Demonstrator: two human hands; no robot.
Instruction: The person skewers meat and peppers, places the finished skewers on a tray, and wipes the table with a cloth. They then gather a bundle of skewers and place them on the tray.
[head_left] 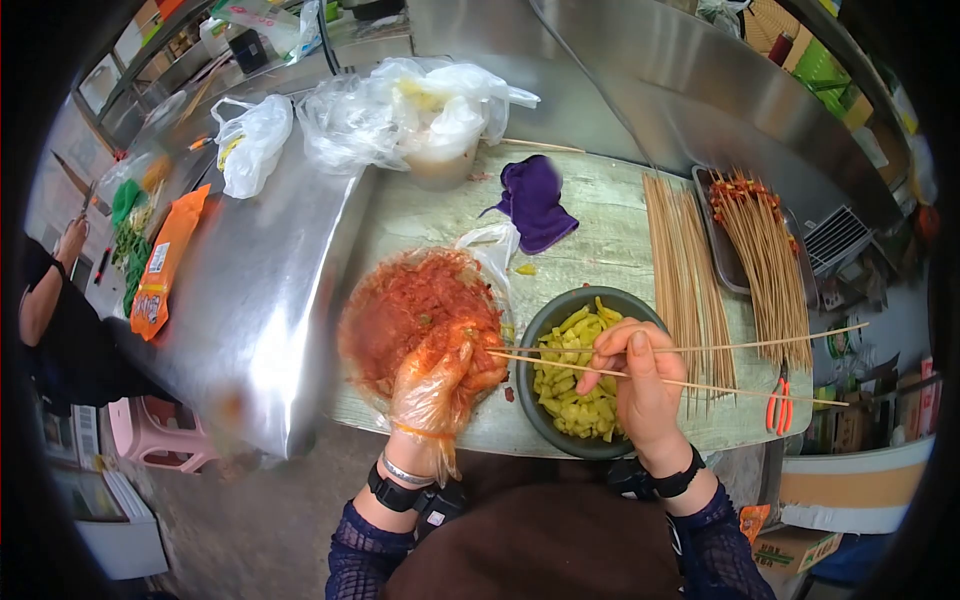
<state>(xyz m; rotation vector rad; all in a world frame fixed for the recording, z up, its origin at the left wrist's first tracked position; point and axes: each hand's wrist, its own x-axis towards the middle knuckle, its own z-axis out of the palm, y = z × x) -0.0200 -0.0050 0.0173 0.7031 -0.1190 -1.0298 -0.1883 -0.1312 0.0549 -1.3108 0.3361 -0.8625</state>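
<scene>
My left hand [435,385], in a clear plastic glove banded at the wrist, is closed over the near right side of a bowl heaped with red, sauce-coated meat [420,300]. Sauce smears the glove, and what its curled fingers hold cannot be made out. Between thumb and fingers, my right hand [645,385] pinches two bamboo skewers [740,347], roughly level, their left ends at my left fingertips. Beneath the skewers and my right fingers stands a dark bowl [532,400] of yellow-green pickled peppers [577,400].
Loose bamboo skewers [690,280] lie to the right, beside a tray [708,235] of loaded skewers [750,230]. Orange-handled pliers [780,400] rest near the edge. Behind are a purple cloth [538,205] and plastic bags [350,115]. Another person's arm [50,280] shows at left.
</scene>
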